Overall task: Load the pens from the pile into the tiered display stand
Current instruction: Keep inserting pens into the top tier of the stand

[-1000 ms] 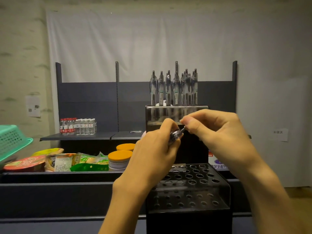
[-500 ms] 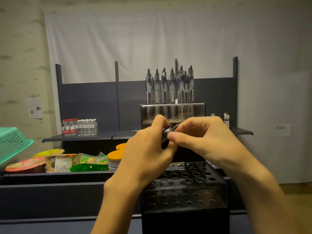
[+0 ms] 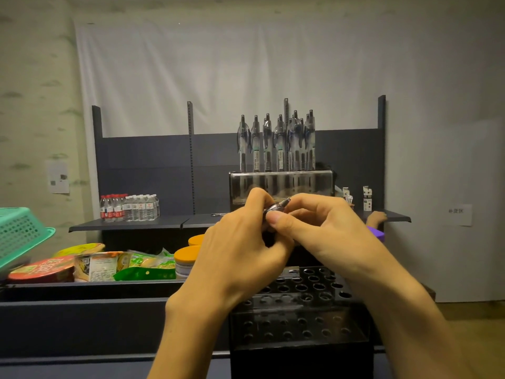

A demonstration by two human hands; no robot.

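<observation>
Together both hands (image 3: 278,242) pinch a clear, silver-tipped pen (image 3: 278,207).

I see a mock-up of a small shop. Dark metal retail shelving (image 3: 153,165) with slotted uprights stands against a wall hung with a white sheet (image 3: 218,77). On its shelf sits a block of shrink-wrapped water bottles (image 3: 128,207). Nearer me, a lower shelf holds packaged snacks (image 3: 120,265), an instant-noodle bowl (image 3: 41,269) and orange-lidded jars (image 3: 187,259), with a green shopping basket (image 3: 19,233) at the edge. A pen display stand (image 3: 297,318) adds stationery stock.
</observation>
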